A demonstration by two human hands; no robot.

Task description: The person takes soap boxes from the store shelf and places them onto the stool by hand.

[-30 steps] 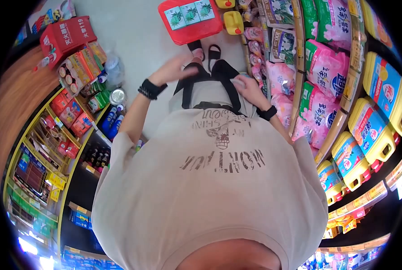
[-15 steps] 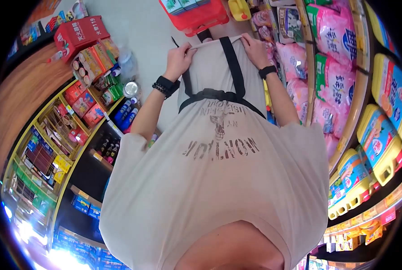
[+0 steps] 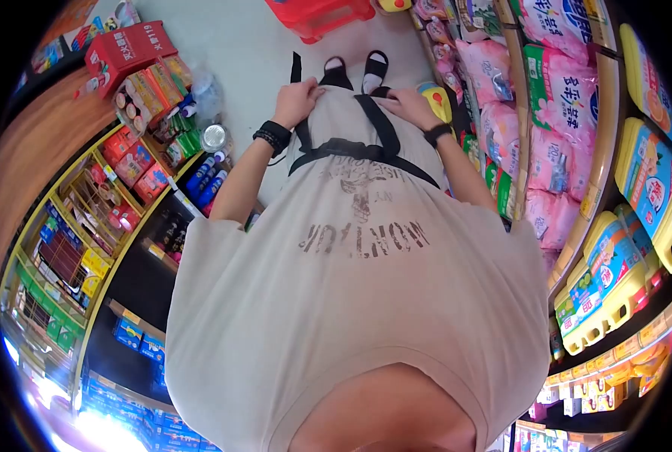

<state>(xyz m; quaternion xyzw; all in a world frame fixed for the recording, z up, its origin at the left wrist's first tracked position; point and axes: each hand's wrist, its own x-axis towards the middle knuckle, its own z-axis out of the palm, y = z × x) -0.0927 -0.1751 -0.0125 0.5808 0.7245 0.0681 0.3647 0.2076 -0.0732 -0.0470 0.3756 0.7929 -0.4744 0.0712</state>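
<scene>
My left hand (image 3: 297, 103) is closed, with its fingers pinching the lower hem of the pale grey T-shirt (image 3: 351, 301) that I wear. The other side of that hem is gripped by my right hand (image 3: 412, 109), also closed. Between my hands the cloth hangs over my front, crossed by a black strap harness (image 3: 358, 154) buckled at the waist. A loose black strap end (image 3: 297, 68) sticks up beside my left hand. Beyond the hem, my feet in dark sandals (image 3: 376, 69) stand on the floor.
A red plastic basket (image 3: 321, 21) sits on the pale floor (image 3: 245, 68) ahead. Right-hand shelves carry pink packs (image 3: 558, 98) and yellow-handled jugs (image 3: 603, 279). To the left are a red fire box (image 3: 129, 49), bottles (image 3: 208, 181) and yellow wire racks (image 3: 72, 233).
Both hands have come slightly down in the view, still on the hem. My feet now show beyond it. The red basket has shifted up in the view.
</scene>
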